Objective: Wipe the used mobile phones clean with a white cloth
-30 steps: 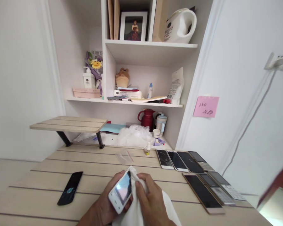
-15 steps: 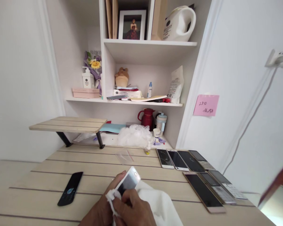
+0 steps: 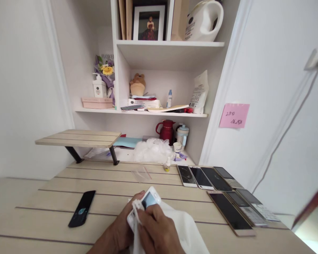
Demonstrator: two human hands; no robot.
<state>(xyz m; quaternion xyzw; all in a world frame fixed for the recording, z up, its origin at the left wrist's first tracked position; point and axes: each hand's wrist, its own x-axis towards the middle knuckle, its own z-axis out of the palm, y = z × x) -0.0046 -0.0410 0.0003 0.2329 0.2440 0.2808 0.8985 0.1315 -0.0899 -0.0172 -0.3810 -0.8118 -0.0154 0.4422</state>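
L hand [image 3: 122,222] gripping white smartphone [image 3: 151,198] steady, R hand fingers [image 3: 151,217] closing white cloth [image 3: 180,229] against it, more phones [image 3: 230,211] lined up w/ screens up at 2 o'clock on worktop [image 3: 108,180]

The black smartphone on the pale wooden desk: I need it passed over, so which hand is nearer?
Left. The left hand is right of the black smartphone, closer to it; the right hand lies farther right, past the left hand.

at the lower centre of the frame, the left hand [image 3: 121,222] cups upward, the right hand [image 3: 156,225] curled closely against it.
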